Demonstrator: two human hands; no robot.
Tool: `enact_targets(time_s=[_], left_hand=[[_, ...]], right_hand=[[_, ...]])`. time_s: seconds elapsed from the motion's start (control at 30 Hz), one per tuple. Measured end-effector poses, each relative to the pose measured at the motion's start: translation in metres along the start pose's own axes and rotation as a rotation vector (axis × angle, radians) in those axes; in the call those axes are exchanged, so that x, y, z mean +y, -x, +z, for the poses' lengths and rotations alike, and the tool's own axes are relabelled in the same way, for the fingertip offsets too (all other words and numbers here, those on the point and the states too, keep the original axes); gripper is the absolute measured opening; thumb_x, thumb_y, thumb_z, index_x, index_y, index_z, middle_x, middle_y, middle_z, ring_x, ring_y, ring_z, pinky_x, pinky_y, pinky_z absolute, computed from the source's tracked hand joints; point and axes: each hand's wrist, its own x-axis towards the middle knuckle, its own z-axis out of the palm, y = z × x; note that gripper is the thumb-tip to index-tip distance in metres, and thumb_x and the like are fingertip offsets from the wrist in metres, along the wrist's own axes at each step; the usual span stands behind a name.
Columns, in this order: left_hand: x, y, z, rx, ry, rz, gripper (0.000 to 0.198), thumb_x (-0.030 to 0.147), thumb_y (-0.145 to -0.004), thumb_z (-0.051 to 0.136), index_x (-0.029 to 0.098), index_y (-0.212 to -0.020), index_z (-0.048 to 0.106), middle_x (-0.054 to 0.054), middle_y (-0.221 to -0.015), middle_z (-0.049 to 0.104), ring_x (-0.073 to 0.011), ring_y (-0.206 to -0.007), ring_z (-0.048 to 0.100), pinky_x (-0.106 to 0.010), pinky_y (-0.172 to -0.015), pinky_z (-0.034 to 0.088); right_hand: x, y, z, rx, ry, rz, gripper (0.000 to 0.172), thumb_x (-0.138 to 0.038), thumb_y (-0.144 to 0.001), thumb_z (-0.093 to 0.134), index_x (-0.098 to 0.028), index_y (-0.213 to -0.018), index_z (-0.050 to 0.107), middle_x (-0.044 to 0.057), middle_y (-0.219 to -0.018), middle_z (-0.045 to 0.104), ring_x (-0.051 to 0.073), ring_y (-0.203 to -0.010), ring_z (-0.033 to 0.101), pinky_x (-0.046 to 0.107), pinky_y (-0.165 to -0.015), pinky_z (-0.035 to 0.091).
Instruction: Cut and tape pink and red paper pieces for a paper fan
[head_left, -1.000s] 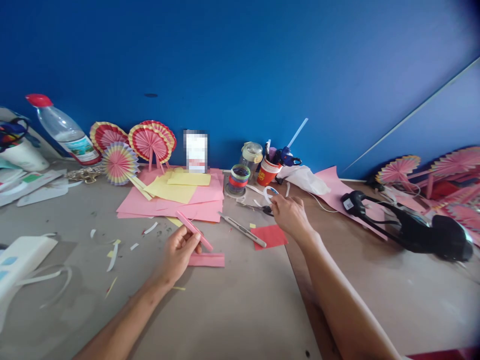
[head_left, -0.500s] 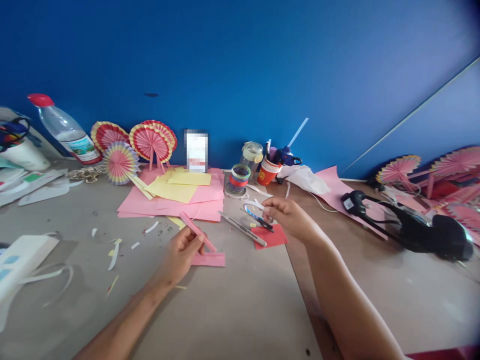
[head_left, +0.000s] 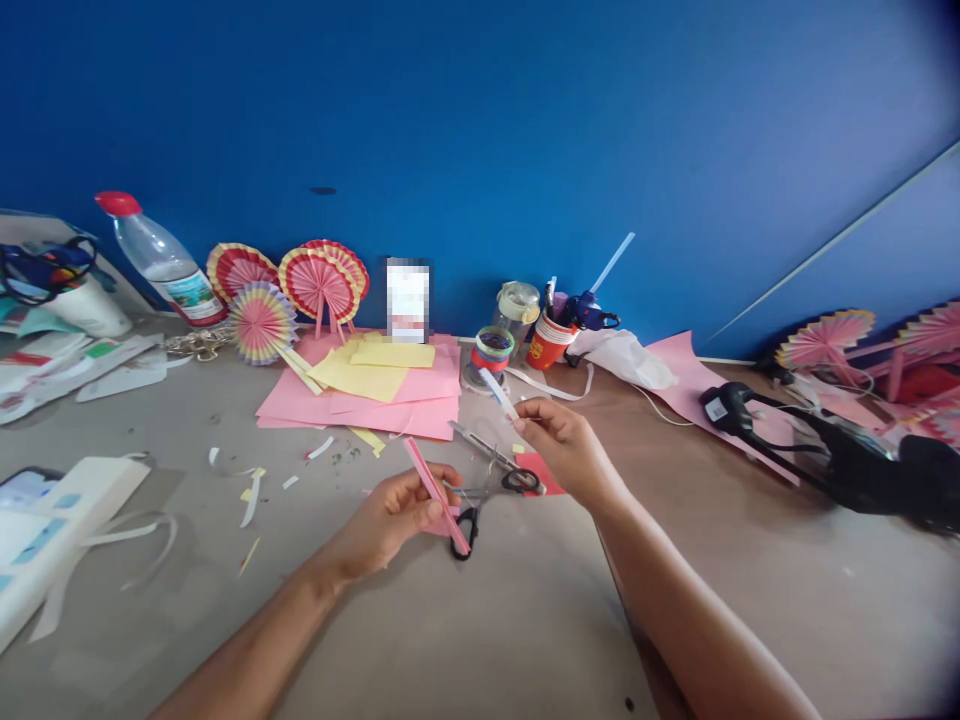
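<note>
My left hand [head_left: 390, 515] is closed on a folded pink paper strip [head_left: 435, 492], which it holds slanted just above the table. My right hand [head_left: 564, 445] pinches a small white and blue tape roll [head_left: 498, 393] and holds it up, a short way right of and beyond the strip. Scissors with black handles [head_left: 487, 485] lie on the table between the two hands. A small red piece of paper [head_left: 541, 466] lies under my right hand.
Pink and yellow sheets [head_left: 375, 392] lie spread behind, with paper fans [head_left: 322, 282] and a bottle [head_left: 163, 262] against the blue wall. Tape rolls [head_left: 491, 350], a jar [head_left: 517, 305] and a red cup of pens [head_left: 550, 342] stand centre back. A black tool [head_left: 825, 440] lies at the right, a white box [head_left: 52, 505] at the left.
My right hand has drawn the tape roll back from near the cup toward my left hand. My left hand has lifted the pink strip. The view has shifted a little to the left.
</note>
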Motion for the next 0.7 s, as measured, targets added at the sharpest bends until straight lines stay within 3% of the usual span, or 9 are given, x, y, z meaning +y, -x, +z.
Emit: enact_targets(time_s=[0.1, 0.2, 0.4, 0.47, 0.53, 0.63, 0.7], left_hand=[[-0.001, -0.001, -0.003, 0.018, -0.006, 0.002, 0.028, 0.044, -0.081, 0.065, 0.019, -0.095, 0.066, -0.007, -0.101, 0.062, -0.0208, -0.095, 0.059, -0.036, -0.089, 0.046], [0.001, -0.001, -0.003, 0.011, -0.007, 0.012, 0.026, 0.042, -0.082, 0.065, 0.019, -0.093, 0.066, -0.005, -0.098, 0.061, -0.0203, -0.091, 0.060, -0.036, -0.088, 0.047], [0.002, -0.003, -0.005, 0.063, -0.043, 0.007, 0.024, 0.041, -0.083, 0.063, 0.018, -0.091, 0.064, -0.003, -0.085, 0.061, -0.0180, -0.083, 0.060, -0.033, -0.082, 0.048], [0.000, -0.004, -0.009, 0.109, -0.069, 0.025, 0.025, 0.041, -0.083, 0.063, 0.018, -0.091, 0.065, -0.003, -0.087, 0.061, -0.0172, -0.083, 0.059, -0.030, -0.080, 0.047], [-0.001, -0.005, -0.013, 0.144, -0.080, 0.049, 0.025, 0.041, -0.082, 0.064, 0.018, -0.090, 0.065, -0.004, -0.090, 0.061, -0.0167, -0.084, 0.057, -0.028, -0.079, 0.046], [-0.003, -0.005, -0.017, 0.158, -0.051, 0.029, 0.025, 0.041, -0.081, 0.065, 0.018, -0.089, 0.065, -0.003, -0.088, 0.062, -0.0156, -0.082, 0.057, -0.028, -0.078, 0.046], [-0.003, -0.006, -0.017, 0.154, -0.034, -0.024, 0.026, 0.041, -0.080, 0.065, 0.017, -0.089, 0.065, -0.002, -0.085, 0.063, -0.0153, -0.079, 0.059, -0.028, -0.077, 0.047]], right_hand=[[0.020, -0.011, -0.013, 0.098, 0.340, -0.112, 0.017, -0.027, -0.082, 0.053, -0.018, -0.086, 0.066, 0.006, -0.093, 0.060, 0.019, -0.081, 0.056, 0.032, -0.074, 0.041], [0.042, -0.020, -0.019, 0.151, 0.646, -0.118, 0.017, -0.023, -0.082, 0.053, -0.019, -0.089, 0.068, 0.009, -0.105, 0.057, 0.021, -0.089, 0.057, 0.040, -0.086, 0.036], [0.067, -0.025, -0.008, 0.033, 0.894, -0.045, 0.026, -0.019, -0.084, 0.050, -0.017, -0.104, 0.066, 0.014, -0.116, 0.059, 0.027, -0.102, 0.055, 0.045, -0.092, 0.031], [0.060, -0.021, -0.007, 0.045, 0.851, -0.059, 0.031, -0.019, -0.084, 0.051, -0.017, -0.113, 0.062, 0.015, -0.122, 0.057, 0.027, -0.108, 0.054, 0.044, -0.092, 0.032], [0.042, -0.013, -0.008, -0.004, 0.743, -0.070, 0.029, -0.020, -0.087, 0.049, -0.018, -0.113, 0.061, 0.011, -0.116, 0.062, 0.023, -0.102, 0.058, 0.038, -0.088, 0.037], [0.007, 0.007, -0.005, -0.295, 0.599, -0.084, 0.026, -0.023, -0.091, 0.045, -0.020, -0.110, 0.062, 0.006, -0.102, 0.068, 0.018, -0.087, 0.061, 0.028, -0.075, 0.043], [-0.012, 0.025, 0.003, -0.428, 0.739, -0.130, 0.021, -0.021, -0.089, 0.050, -0.019, -0.105, 0.064, 0.008, -0.097, 0.067, 0.021, -0.090, 0.060, 0.030, -0.077, 0.042]])
